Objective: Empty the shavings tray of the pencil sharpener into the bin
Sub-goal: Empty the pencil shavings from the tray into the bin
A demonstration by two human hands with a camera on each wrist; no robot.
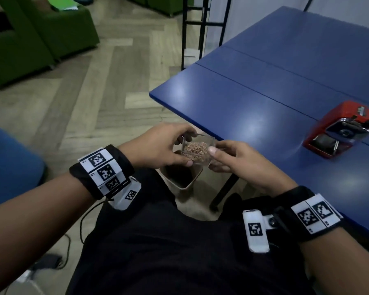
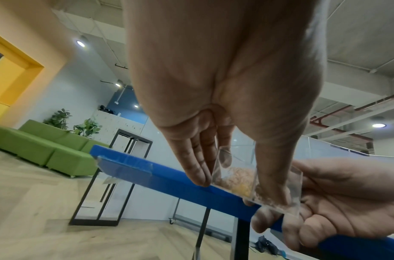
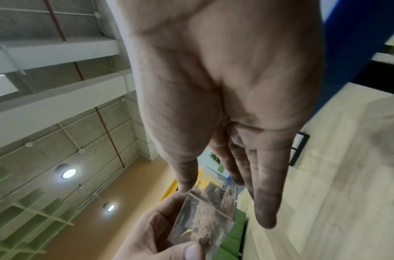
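The clear shavings tray (image 1: 197,151), holding a heap of brown pencil shavings, hangs upright in front of me off the table's corner. My left hand (image 1: 186,147) pinches its left side between thumb and fingers. My right hand (image 1: 213,158) holds the right side, thumb on the rim and fingers curled underneath. A beige bin (image 1: 184,182) stands on the floor directly below the tray. The red pencil sharpener (image 1: 339,128) sits on the blue table (image 1: 254,107) to the right, its tray slot open. The left wrist view shows the tray (image 2: 238,176) between thumb and fingers; in the right wrist view the tray (image 3: 209,216) is blurred.
A black table leg (image 1: 224,192) stands just right of the bin. Green sofas (image 1: 30,39) stand across the wooden floor at far left. A black metal frame (image 1: 200,28) stands behind the table's far corner. A blue seat edge (image 1: 9,162) is at my left.
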